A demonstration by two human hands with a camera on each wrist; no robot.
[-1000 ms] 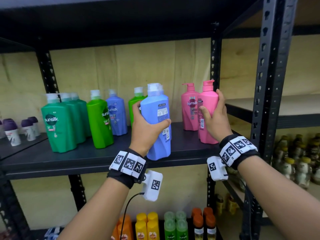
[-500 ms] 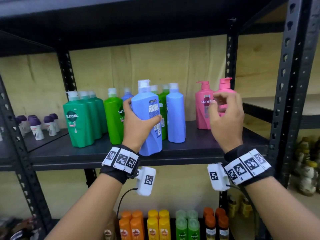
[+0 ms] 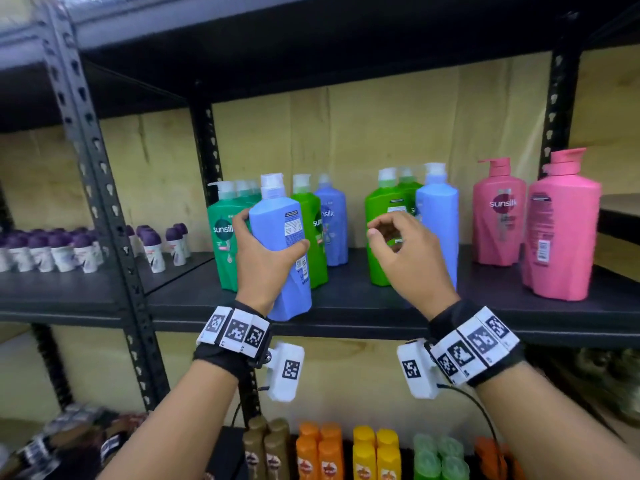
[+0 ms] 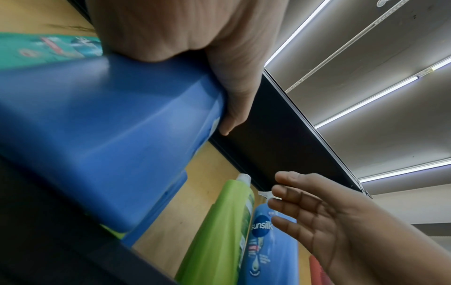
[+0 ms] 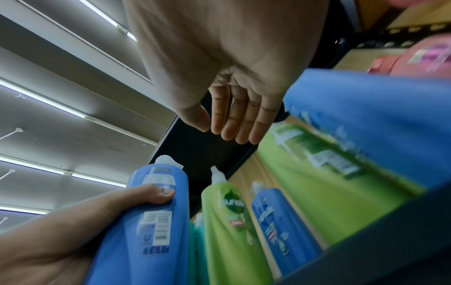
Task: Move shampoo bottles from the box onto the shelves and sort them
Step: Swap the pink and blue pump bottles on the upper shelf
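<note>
Sorting is well under way on the black metal shelf (image 3: 363,306), as far as these views let you judge. Your left hand (image 3: 266,258) grips a tall blue plastic shampoo bottle with a white cap (image 3: 277,237), thumb across its back label and fingers wrapped round the far side; the bottle is upright at the shelf's front edge, and whether its base touches the board you cannot tell. Your right hand (image 3: 405,254) holds nothing, its fingers loosely bent in front of a light green bottle (image 3: 381,237) and a second blue bottle (image 3: 438,220).

Already looking settled: a row of dark green bottles (image 3: 221,230) at the left and two pink pump bottles (image 3: 533,223) at the right. What is left, by the look of it, is the middle, where blue and light green are mixed: another light green bottle (image 3: 311,230) and a blue one (image 3: 334,220) stand just behind the bottle you hold. You probably need to gather the blues together, then the greens. The box is not in view, so you cannot say how many bottles remain in it.
</note>
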